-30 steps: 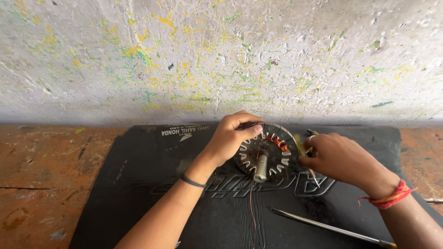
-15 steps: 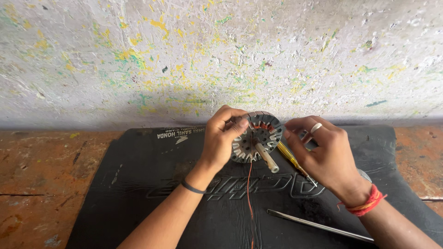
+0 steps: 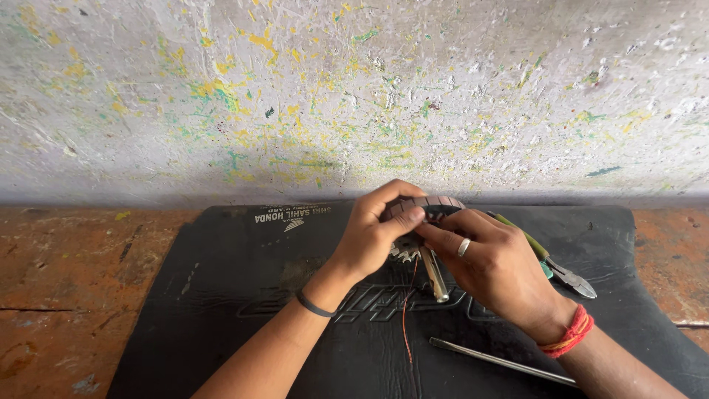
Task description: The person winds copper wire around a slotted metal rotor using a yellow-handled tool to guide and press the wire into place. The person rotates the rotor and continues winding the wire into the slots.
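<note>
Stator (image 3: pixel 425 210), round with wound coils, is lifted off the black rubber mat (image 3: pixel 221 295) and tilted on edge between both hands. Left hand (image 3: pixel 377 233) is clamped on its left rim, thumb pressed across the top. Right hand (image 3: pixel 495 262) grips the right side, fingers closed on it, a ring on one finger; the same hand also pinches a pair of pliers (image 3: pixel 554 262) with green-yellow handles, jaws pointing right and down over the mat. Metal shaft (image 3: pixel 434 277) sticks out below the stator toward the camera. Thin red wire (image 3: pixel 405 318) hangs from the stator down onto the mat. Long thin metal rod (image 3: pixel 502 362) lies flat on the mat, just beside the right wrist. Mat sits on a rusty orange counter (image 3: pixel 66 281) against a paint-speckled wall (image 3: pixel 332 89).
</note>
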